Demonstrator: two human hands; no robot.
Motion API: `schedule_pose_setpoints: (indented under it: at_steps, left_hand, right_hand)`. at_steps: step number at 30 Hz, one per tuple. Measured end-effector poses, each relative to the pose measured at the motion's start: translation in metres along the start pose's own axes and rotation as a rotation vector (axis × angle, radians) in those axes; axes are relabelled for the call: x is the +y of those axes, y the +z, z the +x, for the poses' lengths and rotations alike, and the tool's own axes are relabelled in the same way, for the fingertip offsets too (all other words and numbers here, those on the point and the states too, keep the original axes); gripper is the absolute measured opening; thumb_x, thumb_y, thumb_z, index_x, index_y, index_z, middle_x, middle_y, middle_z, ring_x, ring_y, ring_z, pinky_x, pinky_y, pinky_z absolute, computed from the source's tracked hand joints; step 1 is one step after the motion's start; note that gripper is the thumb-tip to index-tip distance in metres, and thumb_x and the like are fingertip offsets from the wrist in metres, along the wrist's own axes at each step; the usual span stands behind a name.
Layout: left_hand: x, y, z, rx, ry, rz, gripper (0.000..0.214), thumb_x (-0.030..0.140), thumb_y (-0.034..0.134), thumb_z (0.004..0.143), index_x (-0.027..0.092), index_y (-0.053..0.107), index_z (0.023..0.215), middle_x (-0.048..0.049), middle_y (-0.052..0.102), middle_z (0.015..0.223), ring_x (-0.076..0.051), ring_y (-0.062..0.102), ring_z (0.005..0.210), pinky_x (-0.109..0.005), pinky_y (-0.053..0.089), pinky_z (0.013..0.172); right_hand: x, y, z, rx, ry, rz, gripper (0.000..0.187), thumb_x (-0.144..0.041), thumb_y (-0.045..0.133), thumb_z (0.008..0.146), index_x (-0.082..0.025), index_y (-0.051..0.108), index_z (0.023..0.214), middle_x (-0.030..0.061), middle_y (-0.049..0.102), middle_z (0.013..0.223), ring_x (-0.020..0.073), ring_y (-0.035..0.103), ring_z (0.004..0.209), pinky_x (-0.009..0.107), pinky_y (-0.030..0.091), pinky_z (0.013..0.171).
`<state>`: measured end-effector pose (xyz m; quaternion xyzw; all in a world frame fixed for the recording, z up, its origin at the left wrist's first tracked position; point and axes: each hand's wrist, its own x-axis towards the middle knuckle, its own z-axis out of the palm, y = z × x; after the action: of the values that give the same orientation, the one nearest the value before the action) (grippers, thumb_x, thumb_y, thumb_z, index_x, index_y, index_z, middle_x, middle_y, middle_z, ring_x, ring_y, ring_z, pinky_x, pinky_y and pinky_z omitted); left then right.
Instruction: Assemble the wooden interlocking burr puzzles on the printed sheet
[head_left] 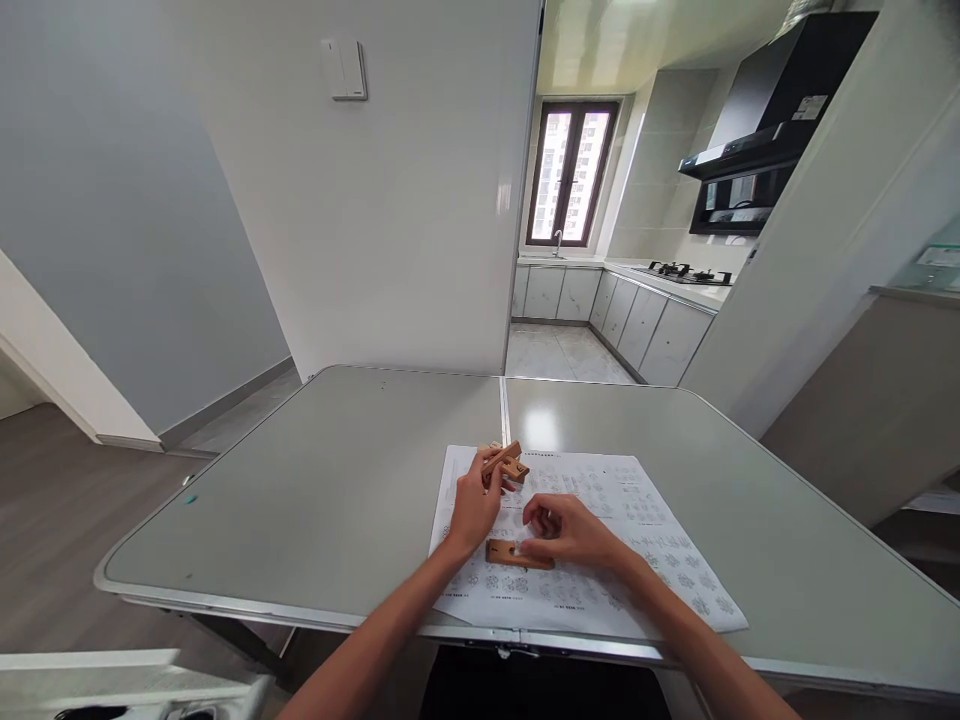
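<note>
Table (322, 490), bearing one printed sheet (664, 545). Your left hand (474, 503): fingers closed on crossed wooden bars (514, 468) — seemingly part-assembled. Your right hand (576, 530): fingers curled, thumb parted, contact unclear. One loose notched wooden bar (500, 552) beneath it, on the sheet — not yet joined.

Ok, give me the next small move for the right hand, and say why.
Probably pinch and lift the notched wooden piece with the right hand: that piece lies on the printed sheet right by its parted thumb and forefinger, while the left hand already holds the crossed wooden pieces.
</note>
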<state>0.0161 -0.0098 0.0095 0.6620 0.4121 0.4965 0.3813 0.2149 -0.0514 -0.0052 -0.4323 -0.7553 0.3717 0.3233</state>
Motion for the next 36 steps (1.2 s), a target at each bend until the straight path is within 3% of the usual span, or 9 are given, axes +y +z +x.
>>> schedule_pose_setpoints:
  at_steps: [4,8,16,22,27,36]
  left_hand:
    - [0.006,-0.004,0.003,0.098,-0.031,-0.083,0.037,0.051,0.061,0.097,0.019,0.066,0.116,-0.0071,0.08,0.095,-0.019,0.074,0.07,-0.03,0.055,0.07]
    - [0.009,-0.008,0.005,0.142,-0.087,-0.141,0.042,0.056,0.064,0.095,0.017,0.068,0.111,-0.0067,0.078,0.086,-0.019,0.069,0.068,-0.029,0.053,0.07]
    - [0.009,-0.003,0.003,0.033,-0.053,-0.096,0.043,0.057,0.064,0.095,0.017,0.069,0.108,-0.0049,0.075,0.08,-0.017,0.064,0.063,-0.03,0.05,0.067]
    - [0.007,-0.004,0.003,0.05,-0.055,-0.086,0.043,0.06,0.065,0.093,0.017,0.067,0.094,-0.0042,0.072,0.072,-0.017,0.063,0.061,-0.029,0.049,0.064]
    - [0.008,-0.005,0.004,0.059,-0.084,-0.107,0.044,0.061,0.068,0.09,0.017,0.068,0.089,-0.0063,0.074,0.078,-0.018,0.066,0.065,-0.029,0.051,0.065]
    - [0.002,-0.001,0.003,-0.019,-0.075,-0.042,0.047,0.062,0.059,0.094,0.018,0.071,0.102,-0.005,0.073,0.08,-0.02,0.068,0.072,-0.03,0.053,0.067]
  right_hand:
    - [-0.005,0.0,-0.001,0.025,-0.036,-0.09,0.03,-0.043,0.085,0.077,-0.021,0.065,0.085,-0.0047,0.057,0.068,0.0115,0.046,0.058,0.026,0.038,0.057]
    - [-0.01,-0.001,-0.002,0.009,-0.053,-0.133,0.031,-0.046,0.084,0.078,-0.021,0.068,0.085,-0.0029,0.06,0.071,0.0129,0.049,0.062,0.026,0.04,0.059]
    - [-0.012,-0.007,-0.002,-0.087,-0.093,-0.189,0.042,-0.057,0.086,0.073,-0.022,0.073,0.091,0.0001,0.067,0.082,0.0149,0.052,0.068,0.027,0.042,0.064]
    - [-0.013,-0.007,-0.003,-0.076,-0.083,-0.23,0.027,-0.045,0.082,0.078,-0.022,0.073,0.088,-0.0002,0.066,0.083,0.0146,0.053,0.068,0.027,0.042,0.065]
    - [-0.013,-0.006,-0.002,-0.049,-0.045,-0.211,0.028,-0.045,0.083,0.078,-0.022,0.07,0.084,-0.0003,0.065,0.079,0.0146,0.052,0.066,0.028,0.042,0.063]
    - [-0.015,-0.008,-0.002,-0.061,-0.036,-0.164,0.031,-0.05,0.082,0.079,-0.022,0.072,0.088,0.0012,0.065,0.081,0.0146,0.051,0.066,0.027,0.041,0.06]
